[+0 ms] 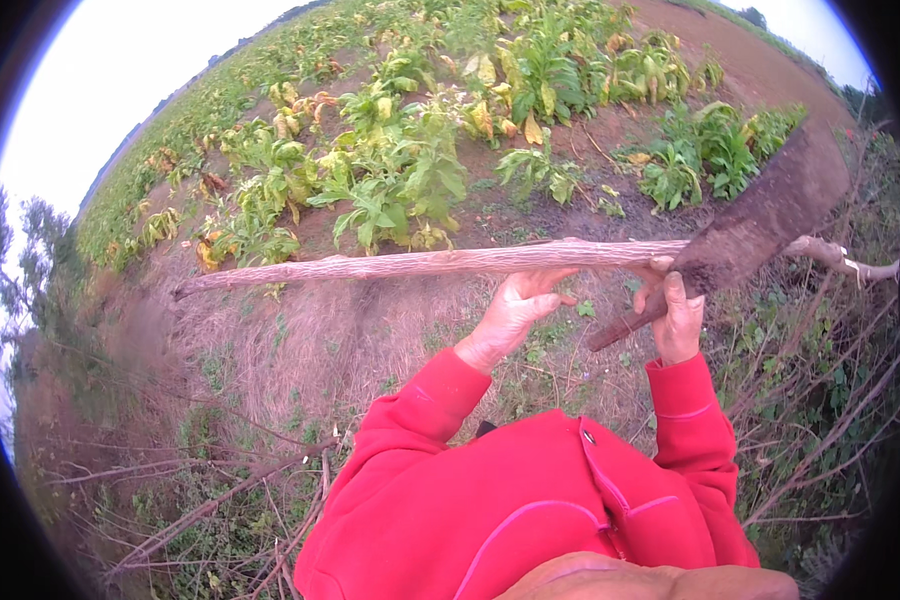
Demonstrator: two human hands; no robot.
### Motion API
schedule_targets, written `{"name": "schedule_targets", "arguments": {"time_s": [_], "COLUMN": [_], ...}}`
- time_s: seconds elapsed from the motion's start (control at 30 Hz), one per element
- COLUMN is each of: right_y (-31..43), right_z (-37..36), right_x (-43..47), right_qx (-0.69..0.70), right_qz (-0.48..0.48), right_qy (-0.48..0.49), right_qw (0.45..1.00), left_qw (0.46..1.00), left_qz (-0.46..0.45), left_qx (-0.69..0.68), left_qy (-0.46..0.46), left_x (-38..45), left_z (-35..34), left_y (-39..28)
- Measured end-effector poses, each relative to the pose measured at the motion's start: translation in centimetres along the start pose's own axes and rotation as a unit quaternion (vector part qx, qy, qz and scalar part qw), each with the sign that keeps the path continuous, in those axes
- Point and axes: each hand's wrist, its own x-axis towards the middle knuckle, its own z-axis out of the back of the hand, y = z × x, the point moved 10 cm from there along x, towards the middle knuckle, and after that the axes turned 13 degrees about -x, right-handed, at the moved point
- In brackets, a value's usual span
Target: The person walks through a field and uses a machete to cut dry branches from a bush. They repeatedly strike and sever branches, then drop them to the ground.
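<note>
A long, rough-barked wooden pole (420,262) lies crosswise before me, its left end tapering. My left hand (511,311) is under the middle of the pole, its fingers curled against the underside and the thumb along the near side. My right hand (675,315) grips the pole near its right part, together with a large cleaver-like blade (772,206). The blade is broad, dark and rusty and slants up to the right across the pole. Its brown handle (624,322) points down to the left beside my right hand's fingers. Beyond the blade, the pole's right end bends slightly.
Rows of leafy plants (397,180), some yellowing, grow in reddish soil ahead. Dry grass (255,352) covers the ground nearer me. Cut branches (217,510) lie at lower left. Thin bare twigs (817,457) and green undergrowth stand close on the right.
</note>
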Motion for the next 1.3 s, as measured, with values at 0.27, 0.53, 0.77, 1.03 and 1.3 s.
{"name": "schedule_targets", "arguments": {"time_s": [0.27,0.53,0.77,1.03,1.3], "right_y": [0.6,0.5,0.5,0.6,-2.3], "right_z": [-0.1,0.6,-0.6,-0.4,1.1], "right_x": [-0.9,-1.5,-2.2,-2.1,-2.7], "right_qx": [-0.037,-0.01,-0.004,0.013,-0.013], "right_qz": [-0.013,-0.052,-0.058,-0.043,-0.099], "right_qy": [0.002,0.005,0.041,-0.005,0.007], "right_qw": [0.999,0.999,0.997,0.999,0.995], "left_qw": [0.995,0.964,0.879,0.883,0.979], "left_qz": [0.061,-0.018,-0.223,-0.163,-0.016], "left_qx": [-0.023,0.264,0.417,0.44,-0.141], "left_qy": [0.075,0.033,0.059,0.023,-0.149], "left_x": [3.3,2.9,3.3,2.1,-6.7], "left_z": [-3.1,-0.6,-1.5,-0.3,6.4], "left_y": [3.7,3.3,0.0,-0.2,-1.0]}}
